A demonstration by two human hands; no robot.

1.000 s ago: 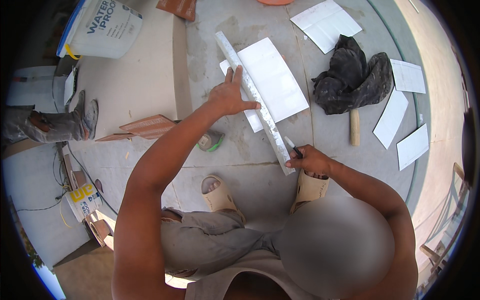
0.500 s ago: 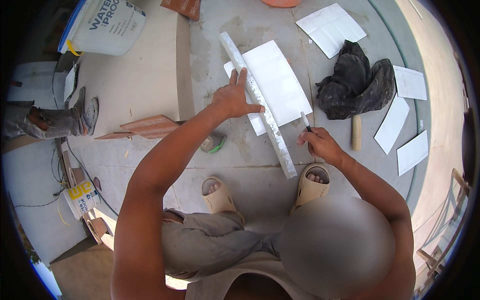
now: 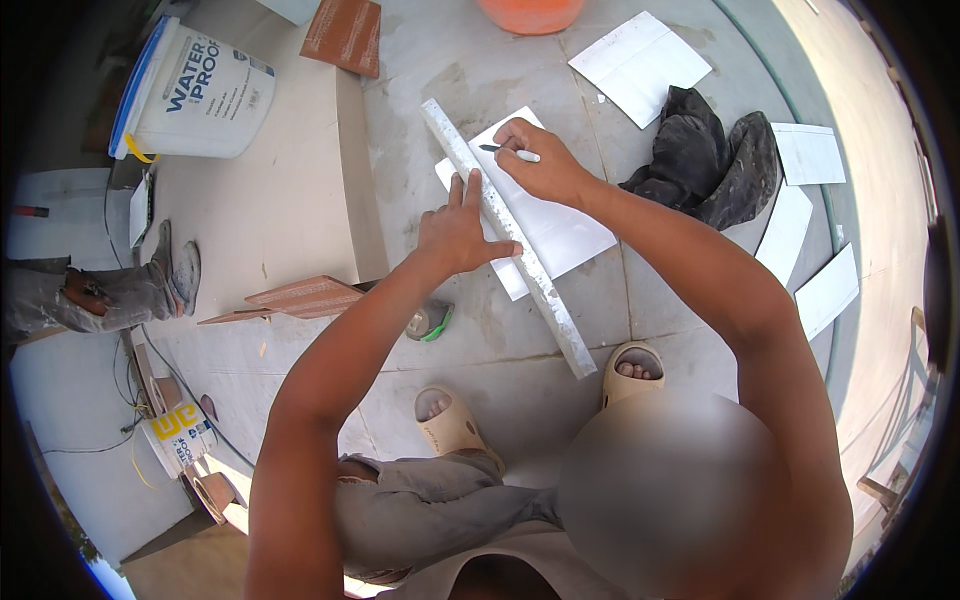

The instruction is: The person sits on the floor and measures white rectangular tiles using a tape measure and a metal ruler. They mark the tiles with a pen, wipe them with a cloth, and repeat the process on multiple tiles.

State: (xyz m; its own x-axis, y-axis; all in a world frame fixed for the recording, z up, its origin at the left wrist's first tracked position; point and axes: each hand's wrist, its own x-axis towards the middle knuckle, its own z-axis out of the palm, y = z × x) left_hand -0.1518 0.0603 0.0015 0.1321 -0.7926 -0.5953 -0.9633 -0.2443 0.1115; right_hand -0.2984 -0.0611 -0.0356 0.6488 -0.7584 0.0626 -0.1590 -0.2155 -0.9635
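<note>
A long speckled metal bar (image 3: 541, 285) lies slantwise across a white tile (image 3: 575, 235) on the floor. With its fingers spread, my left hand (image 3: 450, 235) presses on the bar: two fingertips and the thumb rest along its length. My right hand (image 3: 550, 172) is closed round a marker pen (image 3: 528, 156), white with a black tip end. It is over the far part of the tile, just right of the bar, and the pen points left toward the bar's edge. Whether the tip touches the tile I cannot tell.
Black cloth (image 3: 690, 150) lies at the right, near several white tile pieces (image 3: 640, 65). A green-and-grey tool (image 3: 430, 320) and reddish tile pieces (image 3: 310, 297) lie left. A white bucket (image 3: 205, 95), an orange container (image 3: 532, 12) and another person's legs (image 3: 110, 290) also show.
My right hand has moved up and left with the marker, from beside the tile's near corner to over its far part. My left hand stays pressed on the bar.
</note>
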